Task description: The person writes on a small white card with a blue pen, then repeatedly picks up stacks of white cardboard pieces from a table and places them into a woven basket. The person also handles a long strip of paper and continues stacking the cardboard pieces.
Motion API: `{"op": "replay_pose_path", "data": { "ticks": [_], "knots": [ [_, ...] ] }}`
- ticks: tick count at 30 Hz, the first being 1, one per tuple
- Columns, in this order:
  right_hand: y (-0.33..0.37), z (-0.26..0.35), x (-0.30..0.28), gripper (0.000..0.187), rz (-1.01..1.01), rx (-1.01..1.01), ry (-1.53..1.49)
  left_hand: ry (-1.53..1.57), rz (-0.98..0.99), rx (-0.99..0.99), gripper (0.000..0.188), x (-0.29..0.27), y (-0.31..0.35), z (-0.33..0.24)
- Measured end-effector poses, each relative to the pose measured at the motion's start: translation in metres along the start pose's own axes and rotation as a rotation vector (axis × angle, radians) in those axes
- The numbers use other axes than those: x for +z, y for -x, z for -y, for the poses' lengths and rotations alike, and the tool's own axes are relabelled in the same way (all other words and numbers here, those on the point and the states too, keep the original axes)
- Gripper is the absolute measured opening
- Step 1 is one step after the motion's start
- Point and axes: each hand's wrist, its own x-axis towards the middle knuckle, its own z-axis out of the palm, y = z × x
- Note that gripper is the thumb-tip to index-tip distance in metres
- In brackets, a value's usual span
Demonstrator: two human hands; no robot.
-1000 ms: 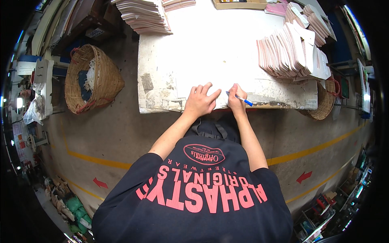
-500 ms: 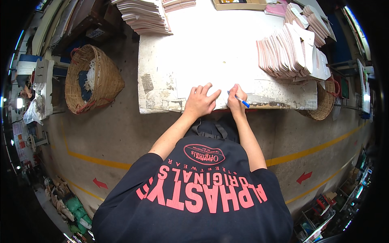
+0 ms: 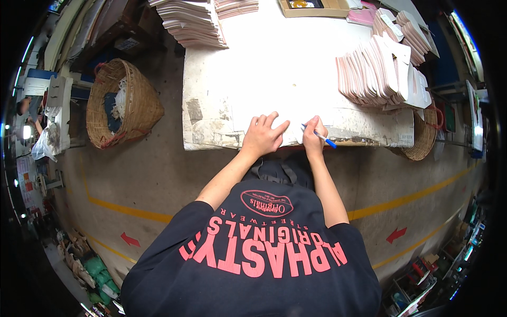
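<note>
My right hand (image 3: 315,133) grips a blue-and-white pen (image 3: 325,140) near the front edge of the worktable (image 3: 211,127). The pen's dark tip shows left of the fingers and points at the pale surface; whether it touches cannot be told. Just to the left, my left hand (image 3: 260,136) lies with its fingers spread on the white surface, holding nothing. Between and beyond the hands everything is washed out by glare, so the outline of any sheet under them is hard to make out.
Fanned pinkish-white cut pieces (image 3: 372,71) lie on the table's right side, and a tall stack of similar pieces (image 3: 193,24) at its far left. A cardboard tray (image 3: 338,9) sits at the back. Wicker baskets stand left (image 3: 142,103) and right (image 3: 422,134) of the table.
My right hand has shifted slightly right and nearer to me with the pen, whose tip now shows. My left hand keeps its spread pose; the whole view has moved a little.
</note>
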Motion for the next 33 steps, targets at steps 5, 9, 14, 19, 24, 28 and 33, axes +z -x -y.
{"op": "replay_pose_path", "data": {
  "ticks": [5, 9, 14, 19, 24, 28, 33],
  "knots": [
    [0.0052, -0.0027, -0.0068, 0.043, 0.172, -0.083, -0.049, -0.021, -0.01, 0.02, 0.053, 0.0018, 0.0001, 0.0017],
    [0.006, -0.0043, -0.0059, 0.042, 0.136, -0.117, -0.041, -0.031, -0.009, 0.024, 0.053, 0.0037, 0.0009, 0.0019],
    [0.0062, -0.0009, -0.0027, 0.042, 0.154, -0.137, -0.026, -0.03, -0.002, 0.019, 0.053, 0.0031, 0.0012, 0.0015],
    [0.0055, 0.0021, -0.0026, 0.042, 0.176, -0.089, -0.005, -0.027, -0.003, 0.021, 0.053, 0.0015, 0.0001, 0.0008],
    [0.0052, 0.001, -0.0031, 0.041, 0.153, -0.122, -0.006, -0.02, 0.002, 0.013, 0.053, 0.0003, -0.0003, 0.0005],
    [0.005, -0.001, -0.0043, 0.041, 0.168, -0.113, 0.009, -0.029, 0.003, 0.022, 0.052, 0.0008, 0.0002, 0.001],
    [0.005, -0.0012, -0.003, 0.041, 0.133, -0.116, 0.0, -0.034, 0.001, 0.022, 0.052, 0.0014, 0.0003, 0.0009]
  ]
}}
